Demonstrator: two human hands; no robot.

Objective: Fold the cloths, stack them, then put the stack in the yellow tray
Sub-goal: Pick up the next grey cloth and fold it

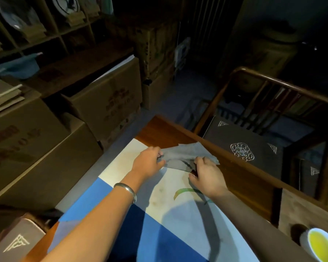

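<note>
A grey cloth [186, 154] lies crumpled near the far corner of the wooden table [240, 178], partly on a white mat [174, 184]. My left hand [149, 163] pinches the cloth's left edge. My right hand [206, 174] grips its near right edge. Part of the cloth is lifted and folded over between the two hands. A silver bangle [126, 190] sits on my left wrist. No yellow tray shows in this view.
A blue mat [140, 233] covers the near table. A white cup of yellow liquid [320, 242] stands at the right edge. Cardboard boxes [36, 148] crowd the left. A wooden chair with a dark patterned cushion [242, 148] stands beyond the table.
</note>
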